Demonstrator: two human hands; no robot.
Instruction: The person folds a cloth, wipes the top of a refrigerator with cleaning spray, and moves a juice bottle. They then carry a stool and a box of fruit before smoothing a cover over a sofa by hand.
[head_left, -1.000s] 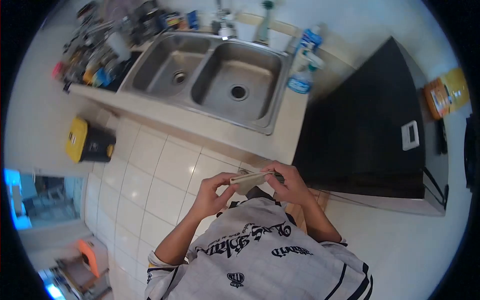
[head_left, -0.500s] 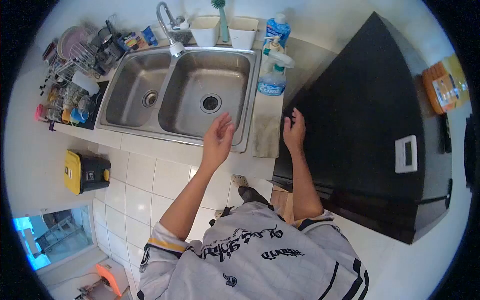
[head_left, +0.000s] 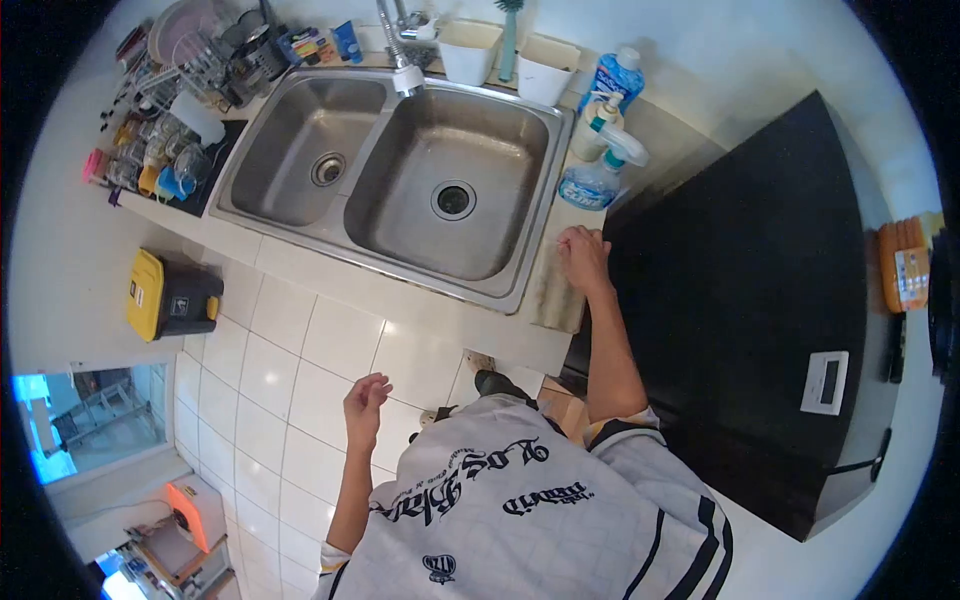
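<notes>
cloth at four o'clock of the sink looks light, limp, best pinched edgewise; right hand curls over its one-o'clock end, hold unclear; left hand half-open, empty.

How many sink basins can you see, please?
2: the smaller basin on the picture's left, and the larger basin to its right, nearer the right hand. Both show fully.

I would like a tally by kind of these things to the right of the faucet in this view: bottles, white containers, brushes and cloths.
Bottles: 3
White containers: 2
Brushes: 1
Cloths: 1
Total: 7
</notes>
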